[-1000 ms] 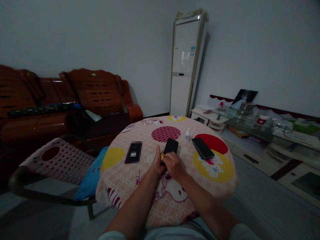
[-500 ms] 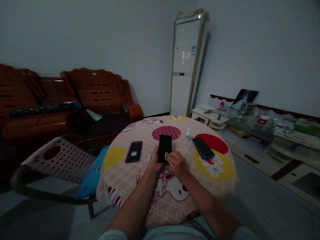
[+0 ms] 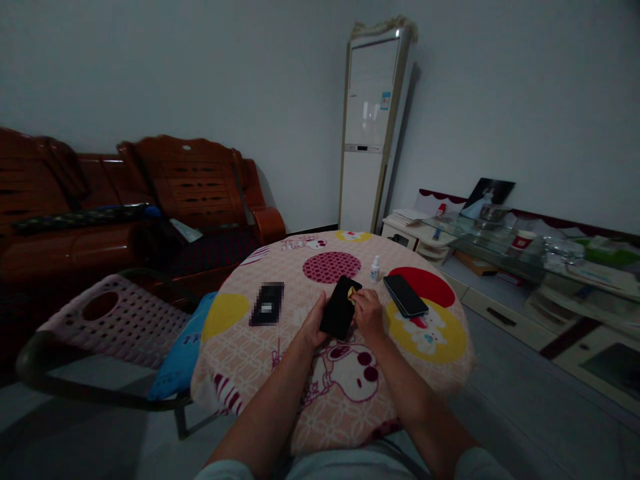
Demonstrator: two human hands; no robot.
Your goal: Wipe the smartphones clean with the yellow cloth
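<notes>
My left hand (image 3: 314, 324) is closed around the lower left side of a black smartphone (image 3: 338, 316), held tilted over the table. A small yellow cloth (image 3: 351, 293) is pinched in the fingers of my right hand (image 3: 369, 315) and lies against the upper right part of the phone's dark face. To the right, a second dark phone (image 3: 406, 296) rests on the tablecloth. Beside it stands a small white spray bottle (image 3: 375, 269). A dark flat item, partly pixelated (image 3: 267, 303), lies on the left.
The round table wears a patterned cloth (image 3: 320, 433). At the left stand a woven chair (image 3: 135, 320) with a blue cushion (image 3: 187, 353) and a wooden sofa (image 3: 190, 173). A tall air conditioner (image 3: 367, 133) stands behind; a glass-topped cabinet (image 3: 480, 233) runs along the right.
The phone in my left hand has turned from upright to slanting rightward. My right hand with the yellow cloth has moved up and right, from the phone's lower part to its upper right.
</notes>
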